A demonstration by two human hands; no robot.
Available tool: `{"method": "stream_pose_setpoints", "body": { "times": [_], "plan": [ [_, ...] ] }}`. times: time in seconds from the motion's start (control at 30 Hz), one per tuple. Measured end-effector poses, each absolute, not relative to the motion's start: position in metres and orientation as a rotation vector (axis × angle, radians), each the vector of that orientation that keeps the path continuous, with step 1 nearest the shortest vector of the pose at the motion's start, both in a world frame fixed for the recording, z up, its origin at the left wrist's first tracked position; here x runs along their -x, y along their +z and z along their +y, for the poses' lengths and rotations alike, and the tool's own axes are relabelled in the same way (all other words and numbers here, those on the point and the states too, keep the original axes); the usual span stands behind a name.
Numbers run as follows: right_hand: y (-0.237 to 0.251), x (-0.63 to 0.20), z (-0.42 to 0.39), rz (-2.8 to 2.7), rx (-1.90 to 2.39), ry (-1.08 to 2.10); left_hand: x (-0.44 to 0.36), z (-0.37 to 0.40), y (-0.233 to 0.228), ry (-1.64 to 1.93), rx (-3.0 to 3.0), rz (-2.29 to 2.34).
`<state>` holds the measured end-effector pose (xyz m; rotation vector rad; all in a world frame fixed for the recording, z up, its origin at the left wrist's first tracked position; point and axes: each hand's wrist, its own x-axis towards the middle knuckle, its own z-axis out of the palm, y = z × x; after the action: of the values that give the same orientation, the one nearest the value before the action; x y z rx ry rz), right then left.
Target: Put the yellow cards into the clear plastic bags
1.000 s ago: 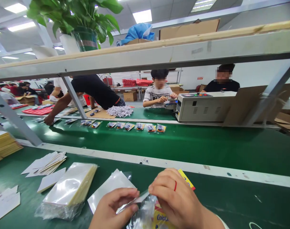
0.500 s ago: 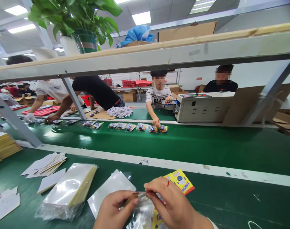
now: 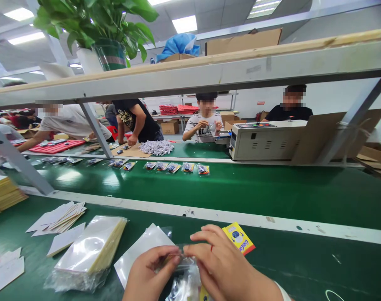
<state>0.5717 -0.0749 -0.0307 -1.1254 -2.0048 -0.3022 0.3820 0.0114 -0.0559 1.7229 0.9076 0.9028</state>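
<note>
My left hand and my right hand meet at the bottom middle of the view, fingertips pinching the top edge of a small clear plastic bag. The bag hangs between my hands, and a yellow printed card sticks out past my right fingers. A second clear bag lies flat on the green table under my left hand. What is inside the held bag is blurred.
A stack of clear bags and loose white cards lie to the left, yellow cards at the far left. Beyond a white rail, the green conveyor belt carries several packed items. Other people work opposite beside a grey machine.
My hands have drawn closer together on the bag's top edge. On the belt the packed items have shifted left, and the person opposite has pulled a hand back from them.
</note>
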Motion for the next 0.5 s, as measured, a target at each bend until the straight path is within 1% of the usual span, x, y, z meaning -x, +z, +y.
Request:
{"method": "stream_pose_setpoints", "body": {
  "times": [0.07, 0.13, 0.2, 0.3, 0.4, 0.43, 0.5],
  "plan": [
    [-0.036, -0.573, -0.076, -1.950, 1.161, 0.003, -0.383, 0.011, -0.055, 0.877, -1.667, 0.900],
    [-0.040, -0.573, -0.077, -1.936, 1.187, 0.178, -0.384, 0.011, -0.053, 0.840, -1.664, 0.878],
    [-0.044, -0.572, -0.077, -1.974, 1.211, 0.225, -0.385, 0.010, -0.051, 0.826, -1.692, 0.870],
    [-0.046, -0.572, -0.075, -2.033, 1.217, 0.155, -0.387, 0.007, -0.053, 0.841, -1.726, 0.863],
    [-0.048, -0.577, -0.074, -1.906, 1.247, 0.143, -0.382, 0.009, -0.057, 0.892, -1.713, 0.780],
    [-0.050, -0.580, -0.075, -1.801, 1.273, 0.219, -0.378, 0.013, -0.059, 0.918, -1.734, 0.772],
    [-0.057, -0.586, -0.078, -1.559, 1.334, 0.493, -0.368, 0.028, -0.062, 0.939, -1.849, 0.883]
  ]
}}
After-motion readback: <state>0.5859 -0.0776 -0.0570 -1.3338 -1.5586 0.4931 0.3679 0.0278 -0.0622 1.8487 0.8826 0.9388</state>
